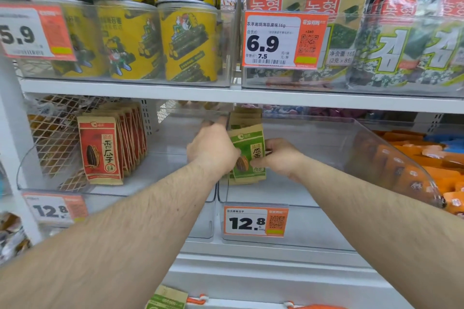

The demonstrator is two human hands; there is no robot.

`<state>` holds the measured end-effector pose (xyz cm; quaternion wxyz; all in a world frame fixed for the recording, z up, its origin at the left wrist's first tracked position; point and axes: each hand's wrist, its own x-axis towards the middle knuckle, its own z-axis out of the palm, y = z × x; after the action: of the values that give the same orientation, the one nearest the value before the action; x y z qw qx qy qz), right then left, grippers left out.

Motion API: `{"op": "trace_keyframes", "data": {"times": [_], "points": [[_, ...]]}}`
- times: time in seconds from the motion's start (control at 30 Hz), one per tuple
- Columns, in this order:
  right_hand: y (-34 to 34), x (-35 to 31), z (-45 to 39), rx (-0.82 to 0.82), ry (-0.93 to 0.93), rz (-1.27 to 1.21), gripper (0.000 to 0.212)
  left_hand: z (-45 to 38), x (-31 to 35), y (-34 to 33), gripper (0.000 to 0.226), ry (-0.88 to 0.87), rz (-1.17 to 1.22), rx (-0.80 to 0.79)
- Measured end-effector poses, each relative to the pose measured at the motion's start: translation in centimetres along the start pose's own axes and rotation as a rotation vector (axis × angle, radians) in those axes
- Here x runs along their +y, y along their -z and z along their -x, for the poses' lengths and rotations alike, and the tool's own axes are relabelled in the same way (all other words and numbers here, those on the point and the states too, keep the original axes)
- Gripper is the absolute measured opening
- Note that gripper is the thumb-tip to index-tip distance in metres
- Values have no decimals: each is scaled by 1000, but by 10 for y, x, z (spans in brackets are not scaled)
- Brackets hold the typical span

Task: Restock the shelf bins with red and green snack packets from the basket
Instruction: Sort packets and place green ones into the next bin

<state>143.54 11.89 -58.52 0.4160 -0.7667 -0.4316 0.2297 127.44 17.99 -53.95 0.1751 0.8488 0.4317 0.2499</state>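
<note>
The green packet (247, 155) stands upright at the left front of the right bin (376, 148) — left hand (213, 148) and right hand (281, 155) both grip it, fingers curled round its side edges.

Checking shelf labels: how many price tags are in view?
4. One reading 5.9 upper left, one reading 6.9 on the upper right bin, and two reading 12.8 on the lower bins, left and centre. Others may be out of frame.
</note>
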Motion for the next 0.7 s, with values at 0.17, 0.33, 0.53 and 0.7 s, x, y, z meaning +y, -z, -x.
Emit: {"op": "trace_keyframes", "data": {"times": [0.17,0.33,0.53,0.7], "points": [[-8,1,-6,158,-19,116,20,19,-15,-8,35,64,345,162],[-15,5,-10,190,-27,182,26,24,-23,-16,24,85,491,185],[-17,4,-12,144,-162,67,41,22,-26,-18,18,118,533,208],[-18,-5,-5,126,-211,44,56,22,-24,-17,15,129,547,197]]}}
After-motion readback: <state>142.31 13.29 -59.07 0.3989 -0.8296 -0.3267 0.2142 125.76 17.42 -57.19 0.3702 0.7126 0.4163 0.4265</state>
